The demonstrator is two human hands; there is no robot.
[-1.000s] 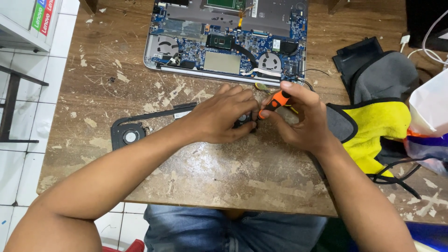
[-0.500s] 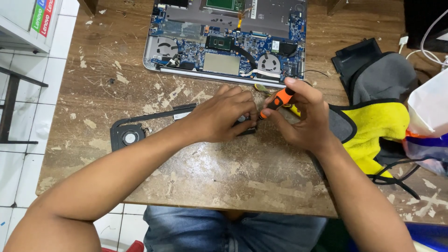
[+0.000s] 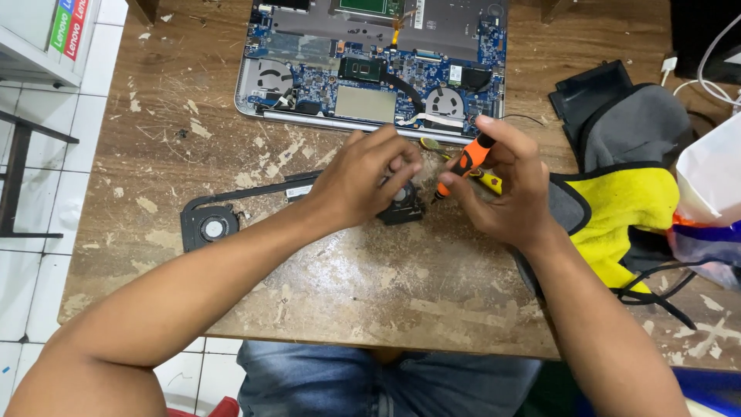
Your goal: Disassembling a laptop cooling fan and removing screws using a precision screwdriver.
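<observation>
- The cooler (image 3: 231, 212), a black fan-and-pipe part, lies flat on the worktop (image 3: 347, 293); one fan sits far left, well apart from the hands, and the pipe runs right to a second fan.
- It looks light but easily bent along the thin pipe; I judge the fan housings the safer places to hold it.
- The left hand (image 3: 363, 181) presses down on the cooler's right end, fingers curled over the fan (image 3: 403, 207) there.
- The right hand (image 3: 502, 189) pinches an orange screwdriver (image 3: 463, 164), tip angled down just beside that fan.
- Behind both hands an opened laptop (image 3: 370, 69) crowds the far edge.
- Far right, a yellow cloth (image 3: 625, 212) and grey pouch (image 3: 641, 127) lie near the right wrist.
</observation>
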